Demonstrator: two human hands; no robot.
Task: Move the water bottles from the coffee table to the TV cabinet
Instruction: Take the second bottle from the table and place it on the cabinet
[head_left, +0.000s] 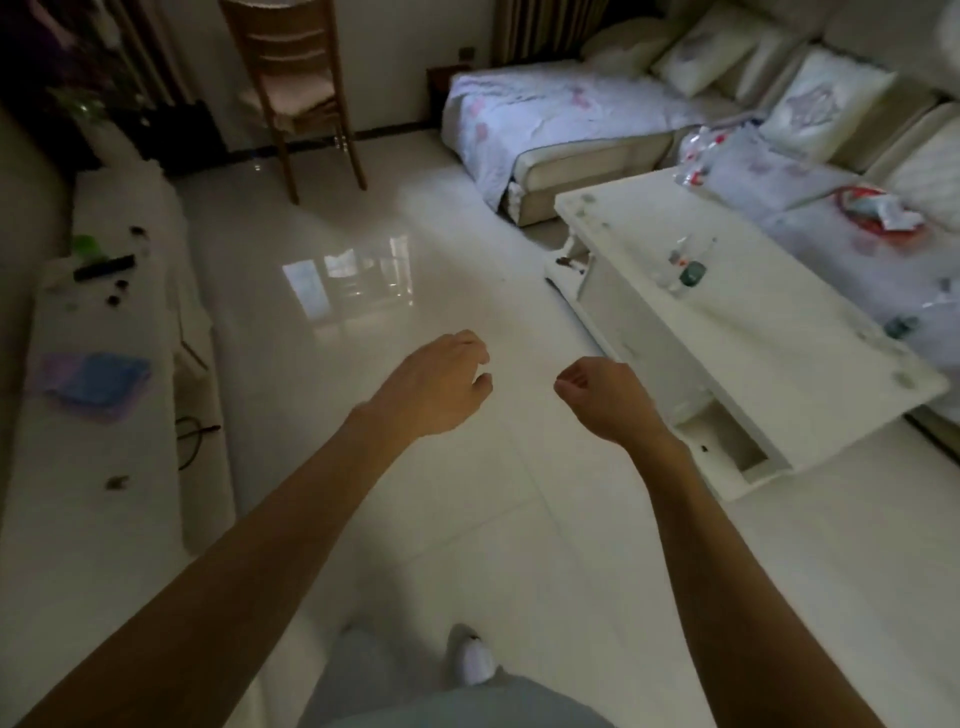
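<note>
My left hand (436, 387) hangs with fingers loose and my right hand (602, 397) clenched on nothing, since the water bottles (685, 265) sit well apart on the worktop (753, 332).

The glossy pale tiled floor (467, 519) is mirroring window light in the dim room. A wooden slat-back chair (291, 57) is standing by the far wall (395, 52), and a cream cushioned sofa (587, 171) is sitting to the right.

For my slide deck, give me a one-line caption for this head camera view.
Left hand and right hand, both empty, between TV cabinet and coffee table with bottles on it.
</note>
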